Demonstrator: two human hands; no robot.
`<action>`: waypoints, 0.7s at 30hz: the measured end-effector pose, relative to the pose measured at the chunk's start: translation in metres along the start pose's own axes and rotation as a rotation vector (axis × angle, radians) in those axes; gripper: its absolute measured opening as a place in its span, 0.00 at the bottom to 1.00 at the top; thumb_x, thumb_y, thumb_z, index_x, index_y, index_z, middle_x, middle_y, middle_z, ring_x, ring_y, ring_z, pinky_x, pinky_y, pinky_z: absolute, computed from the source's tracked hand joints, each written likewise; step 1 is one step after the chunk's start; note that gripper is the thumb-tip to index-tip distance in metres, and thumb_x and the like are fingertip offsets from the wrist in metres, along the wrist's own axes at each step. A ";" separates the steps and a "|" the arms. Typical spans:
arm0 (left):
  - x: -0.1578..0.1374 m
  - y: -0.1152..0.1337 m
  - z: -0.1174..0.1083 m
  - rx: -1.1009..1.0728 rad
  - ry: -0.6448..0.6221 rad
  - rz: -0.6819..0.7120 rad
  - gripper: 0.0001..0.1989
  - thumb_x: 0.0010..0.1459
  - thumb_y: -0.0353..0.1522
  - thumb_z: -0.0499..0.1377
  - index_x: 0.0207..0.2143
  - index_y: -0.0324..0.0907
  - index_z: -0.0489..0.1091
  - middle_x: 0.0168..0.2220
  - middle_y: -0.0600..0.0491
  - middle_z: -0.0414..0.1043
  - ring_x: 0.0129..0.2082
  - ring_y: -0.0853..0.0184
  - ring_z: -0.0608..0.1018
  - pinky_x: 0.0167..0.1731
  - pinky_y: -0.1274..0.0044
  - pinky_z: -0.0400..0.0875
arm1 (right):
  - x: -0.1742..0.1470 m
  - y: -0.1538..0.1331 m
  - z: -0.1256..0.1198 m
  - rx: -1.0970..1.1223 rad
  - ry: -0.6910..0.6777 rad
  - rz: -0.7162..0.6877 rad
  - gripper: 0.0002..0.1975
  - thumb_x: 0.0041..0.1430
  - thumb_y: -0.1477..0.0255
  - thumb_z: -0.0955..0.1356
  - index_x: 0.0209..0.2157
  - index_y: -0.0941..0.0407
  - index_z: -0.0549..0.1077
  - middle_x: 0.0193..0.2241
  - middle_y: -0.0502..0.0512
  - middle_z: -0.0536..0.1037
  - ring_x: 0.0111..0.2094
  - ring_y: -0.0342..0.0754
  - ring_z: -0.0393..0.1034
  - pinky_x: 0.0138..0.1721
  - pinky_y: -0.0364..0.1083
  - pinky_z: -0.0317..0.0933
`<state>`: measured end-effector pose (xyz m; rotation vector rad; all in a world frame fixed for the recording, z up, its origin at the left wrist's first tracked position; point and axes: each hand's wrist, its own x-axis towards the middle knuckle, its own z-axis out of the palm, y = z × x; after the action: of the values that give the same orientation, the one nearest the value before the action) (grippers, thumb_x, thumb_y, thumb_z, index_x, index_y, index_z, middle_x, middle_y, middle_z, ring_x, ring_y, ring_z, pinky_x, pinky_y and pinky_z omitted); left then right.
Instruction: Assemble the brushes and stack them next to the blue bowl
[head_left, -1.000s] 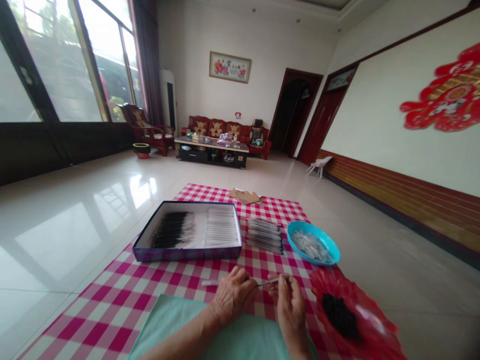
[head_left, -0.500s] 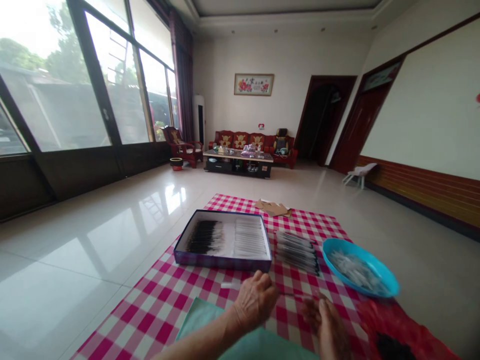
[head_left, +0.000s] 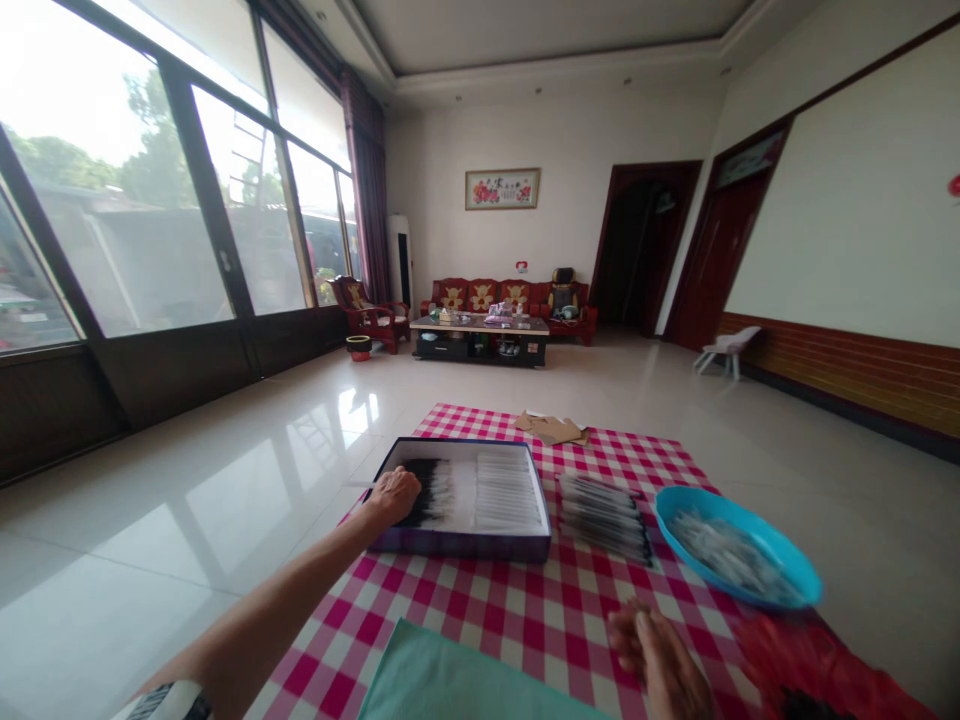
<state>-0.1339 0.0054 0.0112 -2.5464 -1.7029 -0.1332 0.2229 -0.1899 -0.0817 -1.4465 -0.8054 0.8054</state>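
My left hand (head_left: 395,493) is closed over the left side of a shallow, dark-edged box (head_left: 465,546). A thin whitish, pen-like stick (head_left: 362,485) juts out from it to the left. Under and beside this hand lies a row of black-ended sticks (head_left: 433,492); clear tubes (head_left: 506,490) lie along the box's right side. Low on the right, above the checked cloth, is my right hand (head_left: 660,655), fingers curled toward the thumb and blurred; I cannot make out what they hold. Between that hand and the box lies a row of black-tipped clear sticks (head_left: 604,517).
A blue basin (head_left: 812,592) of clear pieces stands at the right, beside red plastic (head_left: 832,660) with something dark on it. A green cloth (head_left: 450,680) lies in front. Brown cardboard (head_left: 553,429) rests on the far edge of the checked cloth (head_left: 570,640).
My left hand has moved left and away from me, from beside my right hand to the box's left side, carrying the stick. My right hand stays low at the right. The view has tilted slightly up.
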 end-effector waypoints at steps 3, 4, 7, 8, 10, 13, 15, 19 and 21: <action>0.001 -0.003 0.003 0.029 -0.049 -0.021 0.15 0.60 0.36 0.55 0.47 0.38 0.65 0.46 0.47 0.67 0.42 0.64 0.72 0.41 0.67 0.70 | -0.001 -0.003 0.000 0.016 -0.009 -0.024 0.28 0.46 0.48 0.66 0.39 0.56 0.71 0.34 0.56 0.79 0.32 0.52 0.75 0.31 0.47 0.71; 0.000 -0.002 0.002 0.032 -0.052 -0.024 0.13 0.60 0.35 0.55 0.44 0.37 0.67 0.43 0.47 0.68 0.41 0.63 0.72 0.40 0.67 0.69 | -0.002 -0.003 0.000 0.022 -0.014 -0.029 0.28 0.46 0.48 0.66 0.39 0.56 0.71 0.34 0.56 0.79 0.32 0.53 0.75 0.30 0.47 0.71; -0.003 0.004 -0.004 0.014 -0.017 -0.010 0.09 0.57 0.27 0.52 0.30 0.36 0.71 0.33 0.44 0.71 0.40 0.58 0.72 0.38 0.69 0.66 | -0.002 -0.004 0.001 0.018 -0.016 -0.034 0.27 0.46 0.48 0.66 0.39 0.56 0.71 0.34 0.56 0.79 0.33 0.53 0.75 0.30 0.47 0.71; -0.004 0.010 -0.007 -0.002 0.005 0.002 0.10 0.55 0.26 0.52 0.27 0.36 0.72 0.31 0.43 0.71 0.40 0.57 0.71 0.38 0.69 0.66 | -0.002 -0.004 0.001 0.014 -0.015 -0.037 0.27 0.47 0.48 0.66 0.39 0.56 0.71 0.34 0.56 0.79 0.32 0.52 0.75 0.30 0.47 0.71; -0.009 0.027 -0.016 -0.053 0.050 0.038 0.11 0.54 0.26 0.51 0.28 0.38 0.73 0.31 0.44 0.71 0.40 0.58 0.71 0.37 0.71 0.65 | -0.002 -0.004 0.001 0.002 -0.016 -0.042 0.27 0.47 0.48 0.66 0.37 0.56 0.72 0.32 0.56 0.79 0.32 0.52 0.74 0.30 0.47 0.70; -0.017 0.068 -0.030 -0.175 0.108 0.127 0.15 0.54 0.26 0.49 0.40 0.41 0.72 0.35 0.48 0.72 0.40 0.61 0.72 0.39 0.73 0.65 | -0.003 -0.005 0.002 -0.013 -0.014 -0.043 0.27 0.47 0.48 0.65 0.37 0.56 0.72 0.30 0.55 0.79 0.30 0.51 0.74 0.30 0.46 0.70; -0.023 0.100 -0.036 -0.391 0.118 0.219 0.17 0.56 0.27 0.47 0.44 0.43 0.70 0.35 0.51 0.73 0.38 0.66 0.73 0.40 0.75 0.65 | -0.004 -0.006 0.004 -0.010 -0.011 -0.044 0.27 0.48 0.48 0.65 0.38 0.56 0.72 0.30 0.54 0.79 0.29 0.50 0.73 0.30 0.46 0.70; -0.035 0.153 -0.032 -1.522 0.000 0.243 0.11 0.53 0.35 0.56 0.37 0.38 0.71 0.32 0.49 0.74 0.33 0.67 0.75 0.34 0.76 0.67 | -0.008 -0.011 0.007 0.039 -0.027 -0.069 0.23 0.52 0.51 0.64 0.38 0.56 0.72 0.30 0.53 0.79 0.28 0.48 0.73 0.28 0.45 0.68; -0.039 0.170 -0.022 -1.837 -0.039 0.098 0.12 0.48 0.37 0.61 0.34 0.38 0.70 0.32 0.49 0.74 0.31 0.67 0.75 0.30 0.79 0.66 | -0.011 -0.015 0.007 0.052 -0.048 -0.092 0.22 0.54 0.52 0.63 0.36 0.56 0.73 0.30 0.53 0.79 0.27 0.48 0.73 0.28 0.44 0.68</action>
<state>0.0076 -0.0972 0.0267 -3.3052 -1.5865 -2.6791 0.2109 -0.1949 -0.0671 -1.3387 -0.8754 0.7880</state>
